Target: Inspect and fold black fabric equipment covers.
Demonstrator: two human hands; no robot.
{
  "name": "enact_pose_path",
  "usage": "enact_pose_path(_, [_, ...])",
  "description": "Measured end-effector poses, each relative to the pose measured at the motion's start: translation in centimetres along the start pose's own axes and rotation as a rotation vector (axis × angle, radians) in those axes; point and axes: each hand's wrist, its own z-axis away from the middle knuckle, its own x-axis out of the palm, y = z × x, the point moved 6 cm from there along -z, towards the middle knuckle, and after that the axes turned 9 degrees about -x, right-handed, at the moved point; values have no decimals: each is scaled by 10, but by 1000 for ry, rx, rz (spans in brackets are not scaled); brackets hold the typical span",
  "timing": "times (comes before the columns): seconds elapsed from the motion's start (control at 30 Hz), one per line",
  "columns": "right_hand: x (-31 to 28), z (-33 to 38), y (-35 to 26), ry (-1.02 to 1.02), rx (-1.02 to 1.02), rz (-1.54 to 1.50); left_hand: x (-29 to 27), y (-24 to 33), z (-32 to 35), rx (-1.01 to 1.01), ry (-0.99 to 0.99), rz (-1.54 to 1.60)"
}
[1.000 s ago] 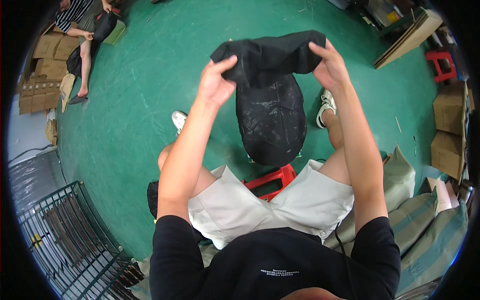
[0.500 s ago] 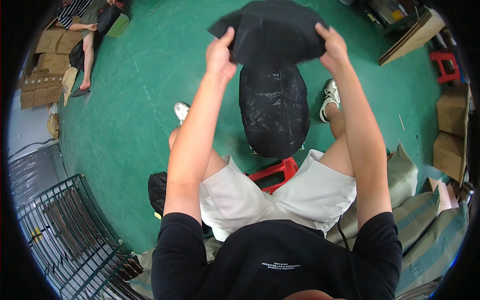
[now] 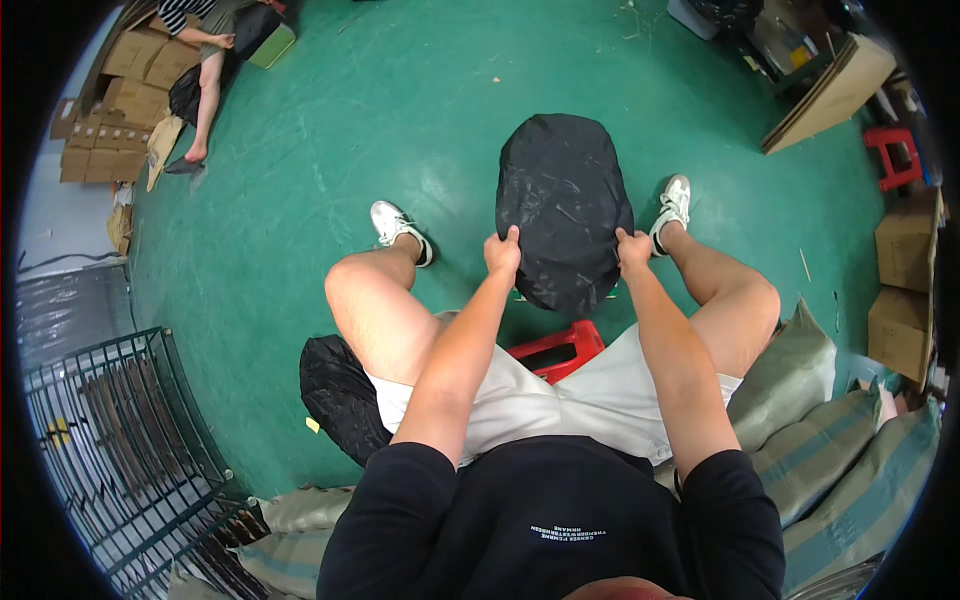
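A black fabric cover (image 3: 562,185) lies over an oblong form standing between my feet, its surface wrinkled and specked with pale marks. What is underneath cannot be made out, apart from small bits showing at the near bottom edge. My left hand (image 3: 503,252) is closed on the cover's left side, thumb on top. On the opposite side my right hand (image 3: 633,250) grips it in the same way. Just nearer to me, a red plastic stool (image 3: 572,348) shows between my thighs. Beside my left thigh rests another black bundle (image 3: 338,395).
Green floor (image 3: 320,140) surrounds me. A dark metal rack (image 3: 130,430) stands at left. Stuffed woven sacks (image 3: 830,440) lie behind me on the right. Cartons (image 3: 903,240), a second red stool (image 3: 893,158) and leaning cardboard (image 3: 830,90) line the right. Another person's leg (image 3: 207,105) shows upper left.
Both hands have come down and toward me from above the far end. The loose black cover they held up now lies over the oblong form, gripped at its sides.
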Motion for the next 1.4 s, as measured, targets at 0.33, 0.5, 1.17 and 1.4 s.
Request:
enact_pose_path(0.33, [-7,-35,20,42,-269,-19,-5,-5,28,21,113,-155])
enact_pose_path(0.5, [10,-20,-6,14,-337,-148,-10,-32,1,-139,-2,-120])
enact_pose_path(1.17, [-12,-33,13,-32,-270,260,25,-12,-66,-106,-2,231])
enact_pose_path(1.4, [-11,-21,20,-81,-70,178,19,-7,-20,-126,-148,101])
